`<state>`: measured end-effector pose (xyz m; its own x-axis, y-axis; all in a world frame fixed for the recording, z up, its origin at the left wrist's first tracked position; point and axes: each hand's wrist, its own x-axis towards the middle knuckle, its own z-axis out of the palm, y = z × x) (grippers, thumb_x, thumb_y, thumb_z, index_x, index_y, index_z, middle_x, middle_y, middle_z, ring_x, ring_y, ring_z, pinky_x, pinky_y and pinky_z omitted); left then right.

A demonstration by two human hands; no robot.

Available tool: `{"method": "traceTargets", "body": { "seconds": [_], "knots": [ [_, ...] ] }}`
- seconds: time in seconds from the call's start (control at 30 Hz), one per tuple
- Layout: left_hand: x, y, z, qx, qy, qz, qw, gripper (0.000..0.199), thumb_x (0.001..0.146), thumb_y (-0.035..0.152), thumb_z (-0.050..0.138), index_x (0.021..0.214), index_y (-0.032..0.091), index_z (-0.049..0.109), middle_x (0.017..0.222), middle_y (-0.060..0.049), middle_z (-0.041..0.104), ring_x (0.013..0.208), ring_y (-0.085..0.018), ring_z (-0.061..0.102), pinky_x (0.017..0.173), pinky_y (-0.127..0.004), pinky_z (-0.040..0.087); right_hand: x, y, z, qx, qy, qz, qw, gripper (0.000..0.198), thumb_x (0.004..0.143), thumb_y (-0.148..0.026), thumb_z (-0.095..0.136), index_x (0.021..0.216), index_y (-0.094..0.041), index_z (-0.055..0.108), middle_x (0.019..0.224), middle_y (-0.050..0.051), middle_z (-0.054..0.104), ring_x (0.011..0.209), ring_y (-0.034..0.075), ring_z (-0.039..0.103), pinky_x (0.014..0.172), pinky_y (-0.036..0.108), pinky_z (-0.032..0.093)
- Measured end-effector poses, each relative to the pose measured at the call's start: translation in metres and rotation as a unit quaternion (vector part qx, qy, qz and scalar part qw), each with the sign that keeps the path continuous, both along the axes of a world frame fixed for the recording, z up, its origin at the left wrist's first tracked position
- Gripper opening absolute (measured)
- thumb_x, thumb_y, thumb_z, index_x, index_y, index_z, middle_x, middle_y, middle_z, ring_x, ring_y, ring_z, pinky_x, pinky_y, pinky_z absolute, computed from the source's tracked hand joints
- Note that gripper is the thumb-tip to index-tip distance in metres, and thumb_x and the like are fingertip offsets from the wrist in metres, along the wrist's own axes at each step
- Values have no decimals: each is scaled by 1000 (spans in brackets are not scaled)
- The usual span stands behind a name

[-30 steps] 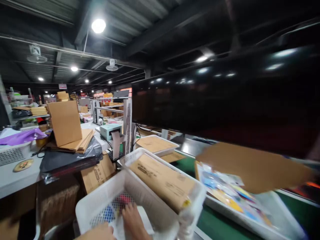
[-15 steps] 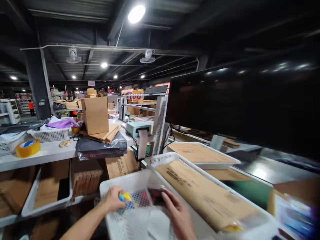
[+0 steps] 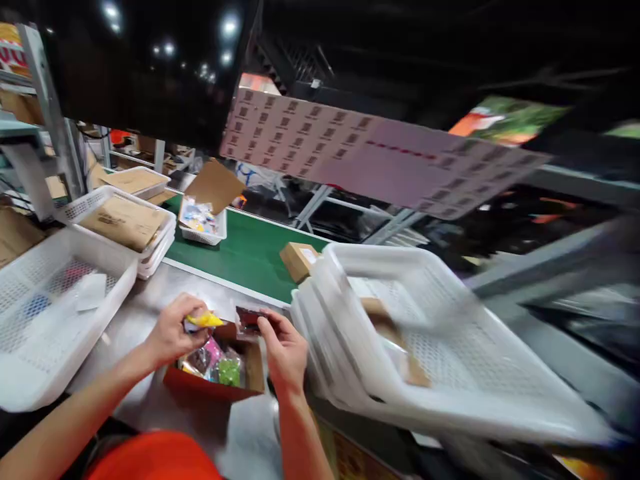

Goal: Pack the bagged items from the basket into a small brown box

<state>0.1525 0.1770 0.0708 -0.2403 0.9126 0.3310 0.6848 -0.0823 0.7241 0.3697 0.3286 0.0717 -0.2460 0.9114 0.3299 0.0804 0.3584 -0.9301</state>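
1. We see our left hand [image 3: 173, 330] closed in a grip on a small yellow-topped packet [image 3: 203, 321], held just above the open brown cardboard box [image 3: 220, 363] on the grey metal bench [image 3: 145, 307].
2. Our right hand [image 3: 285, 347] pinches a small dark red packet [image 3: 249, 318] over the same box; blur keeps us from reading either packet.
3. Inside the box lie pink and green wrapped items [image 3: 220, 363], partly hidden behind our hands.
4. The stack of white perforated plastic baskets [image 3: 430, 347] on the right is smeared by motion and tilted; its near edge runs out of view.
5. A white mesh basket [image 3: 55, 313] stands left of the box, with a bare strip of bench between them.
6. Beyond the bench edge runs a green conveyor belt [image 3: 245, 250], mostly open, carrying a small sealed cardboard parcel [image 3: 299, 259].
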Motion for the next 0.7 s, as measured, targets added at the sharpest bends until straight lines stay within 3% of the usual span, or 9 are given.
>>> {"method": "traceTargets", "body": {
  "seconds": [0.1, 0.17, 0.23, 0.33, 0.4, 0.47, 0.53, 0.63, 0.7],
  "knots": [
    [48, 54, -43, -197, 116, -124, 966, 80, 77, 18, 88, 153, 18, 65, 142, -20, 74, 129, -40, 72, 108, -50, 62, 55, -1, -14, 55, -89, -35, 994, 37, 91, -53, 74, 100, -18, 83, 96, 10, 85, 86, 26, 79, 79, 39, 66],
    [55, 68, -63, -243, 141, -155, 947, 108, 65, 19, 97, 165, 19, 54, 147, -24, 72, 130, -48, 72, 103, -56, 63, 75, -4, -25, 127, -161, -3, 979, 26, 95, -43, 69, 97, -21, 83, 97, 10, 83, 89, 27, 78, 80, 39, 65],
    [49, 66, -72, -265, 159, -168, 936, 120, 69, 28, 99, 174, 24, 41, 159, -25, 64, 137, -51, 67, 106, -61, 61, 81, -9, -36, 207, -211, 17, 955, 23, 100, -35, 64, 99, -23, 83, 100, 11, 82, 95, 27, 77, 85, 40, 64],
    [31, 45, -82, -198, 171, -141, 955, 84, 91, 36, 82, 168, 35, 50, 168, -16, 57, 149, -42, 59, 119, -60, 54, 68, -14, -51, 272, -293, 42, 916, 29, 105, -26, 55, 109, -21, 83, 108, 15, 81, 103, 28, 75, 93, 42, 62],
    [21, 29, -97, -110, 159, -45, 980, 52, 104, 34, 61, 156, 30, 64, 164, -14, 61, 151, -38, 57, 124, -58, 50, 49, -13, -59, 269, -385, 121, 875, 24, 103, -27, 62, 108, -20, 84, 112, 15, 82, 102, 30, 76, 92, 42, 62],
    [15, 17, -120, -69, 101, 78, 989, 51, 107, 33, 49, 153, 19, 64, 164, -19, 59, 154, -40, 52, 126, -63, 46, 26, -7, -64, 251, -450, 209, 831, 21, 100, -34, 70, 105, -22, 86, 110, 11, 85, 98, 30, 79, 89, 40, 63],
    [14, 10, -143, -106, 3, 149, 983, 59, 105, 32, 45, 158, 10, 56, 165, -25, 57, 156, -42, 49, 127, -65, 44, 2, 3, -68, 263, -453, 296, 798, 31, 103, -45, 69, 120, -24, 84, 124, 10, 84, 111, 30, 79, 97, 40, 63],
    [15, 11, -159, -172, -125, 115, 970, 62, 102, 28, 37, 157, 4, 53, 157, -26, 65, 150, -35, 59, 128, -52, 46, -26, 22, -84, 334, -435, 440, 711, 60, 108, -55, 61, 160, -25, 61, 169, 15, 58, 153, 35, 57, 125, 54, 48],
    [13, 15, -157, -180, -154, 81, 968, 59, 102, 26, 35, 153, 5, 56, 152, -26, 68, 146, -32, 64, 127, -45, 48, -37, 33, -104, 363, -448, 500, 646, 70, 105, -58, 66, 166, -25, 54, 177, 18, 44, 162, 41, 44, 131, 67, 38]
  ]
}}
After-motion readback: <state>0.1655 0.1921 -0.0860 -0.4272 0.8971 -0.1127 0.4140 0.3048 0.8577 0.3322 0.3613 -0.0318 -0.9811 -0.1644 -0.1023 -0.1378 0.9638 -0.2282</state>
